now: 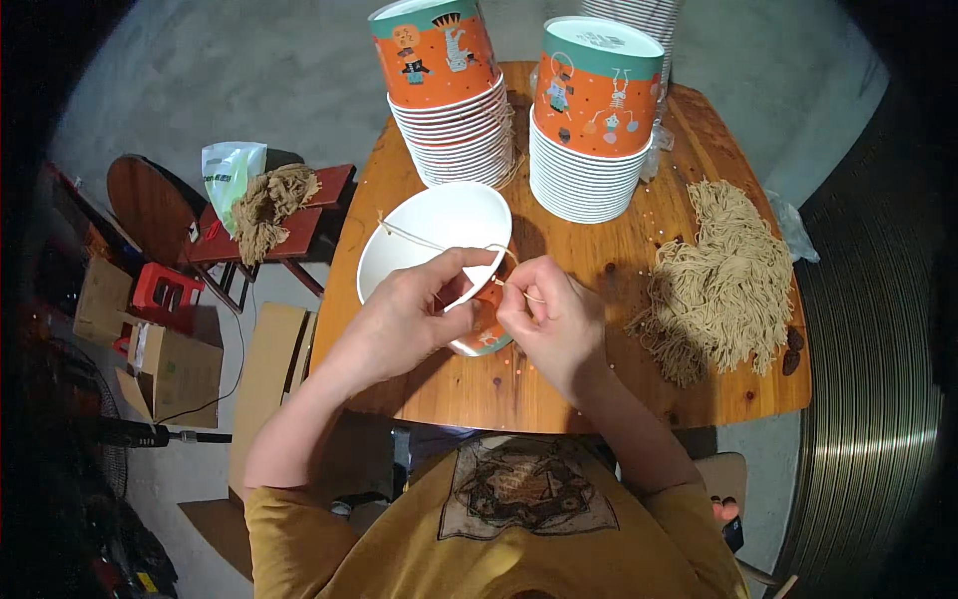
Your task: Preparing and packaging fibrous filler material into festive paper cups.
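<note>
A paper bucket, white inside with an orange and green printed outside, lies tilted near the table's front. My left hand grips its rim, fingers over the edge and thumb outside. A beige cord crosses the bucket's mouth, with a knotted end at the far left rim. At the near right rim, the cord passes over the edge and loops outside. There my right hand pinches the cord between thumb and forefinger, close to the bucket wall. The fingertips partly hide where cord and wall meet.
Two stacks of upturned orange-and-green buckets, the left stack and right stack, stand at the back of the wooden table. A heap of beige cords lies on the right. A stool with a cord bundle is left.
</note>
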`<act>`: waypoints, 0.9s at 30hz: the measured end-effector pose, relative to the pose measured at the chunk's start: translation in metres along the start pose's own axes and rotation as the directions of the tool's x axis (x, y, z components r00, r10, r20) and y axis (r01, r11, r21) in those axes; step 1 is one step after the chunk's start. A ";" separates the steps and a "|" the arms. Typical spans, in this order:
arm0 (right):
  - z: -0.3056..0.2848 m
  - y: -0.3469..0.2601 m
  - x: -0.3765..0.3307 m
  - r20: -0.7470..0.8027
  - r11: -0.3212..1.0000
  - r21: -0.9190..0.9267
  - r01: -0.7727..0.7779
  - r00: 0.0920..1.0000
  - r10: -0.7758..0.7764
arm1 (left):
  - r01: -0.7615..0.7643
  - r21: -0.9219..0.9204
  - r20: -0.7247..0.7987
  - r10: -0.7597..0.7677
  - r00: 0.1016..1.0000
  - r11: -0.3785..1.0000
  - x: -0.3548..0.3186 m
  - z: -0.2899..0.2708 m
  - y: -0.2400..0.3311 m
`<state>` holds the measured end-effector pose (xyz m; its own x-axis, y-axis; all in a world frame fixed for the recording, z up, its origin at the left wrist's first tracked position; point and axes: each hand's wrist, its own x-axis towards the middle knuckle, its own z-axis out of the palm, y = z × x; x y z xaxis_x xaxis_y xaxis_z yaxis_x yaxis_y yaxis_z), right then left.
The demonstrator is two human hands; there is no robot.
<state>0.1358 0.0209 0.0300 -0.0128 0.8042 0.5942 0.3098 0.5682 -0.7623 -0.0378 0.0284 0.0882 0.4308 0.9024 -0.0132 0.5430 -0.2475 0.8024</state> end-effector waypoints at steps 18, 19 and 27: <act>-0.001 0.003 0.000 0.020 0.998 -0.022 -0.056 0.998 0.056 | 0.046 -0.221 0.125 -0.019 0.992 0.974 0.003 0.002 0.003; -0.002 0.003 -0.001 0.019 0.997 -0.034 -0.073 0.997 0.073 | 0.084 -0.372 0.168 -0.022 0.986 0.924 0.007 0.003 0.004; -0.012 0.022 -0.013 -0.002 0.979 -0.201 0.017 1.000 -0.018 | 0.006 -0.191 0.112 0.016 0.994 0.982 0.030 0.026 -0.015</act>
<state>0.1538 0.0204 0.0084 -0.0161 0.7935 0.6083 0.4944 0.5351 -0.6850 -0.0145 0.0502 0.0605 0.5175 0.8531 -0.0670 0.3975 -0.1703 0.9017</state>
